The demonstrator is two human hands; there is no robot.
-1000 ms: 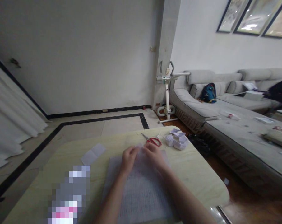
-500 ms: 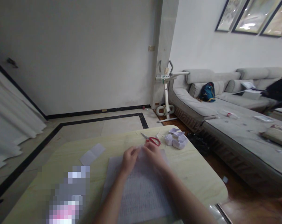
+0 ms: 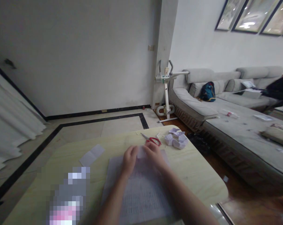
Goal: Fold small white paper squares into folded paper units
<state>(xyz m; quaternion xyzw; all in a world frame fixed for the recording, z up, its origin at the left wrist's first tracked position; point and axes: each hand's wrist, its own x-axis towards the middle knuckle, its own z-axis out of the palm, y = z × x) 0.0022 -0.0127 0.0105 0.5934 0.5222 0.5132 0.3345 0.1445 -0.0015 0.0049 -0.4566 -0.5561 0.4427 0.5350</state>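
Paper slip (image 3: 141,152) is pinched by left hand (image 3: 129,158) and right hand (image 3: 156,157) near scissors (image 3: 149,138); already-folded pieces (image 3: 180,142) sit beside scissors, creased sheet (image 3: 92,155) lies open.

Matt creased paper wads (image 3: 180,142), glossy red plastic scissor handles (image 3: 158,141), smooth wood-look tbl (image 3: 192,175)

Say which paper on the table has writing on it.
The large sheet at centre: lines of writing cover it, while the creased paper at left and the folded papers beside the red scissors look blank.
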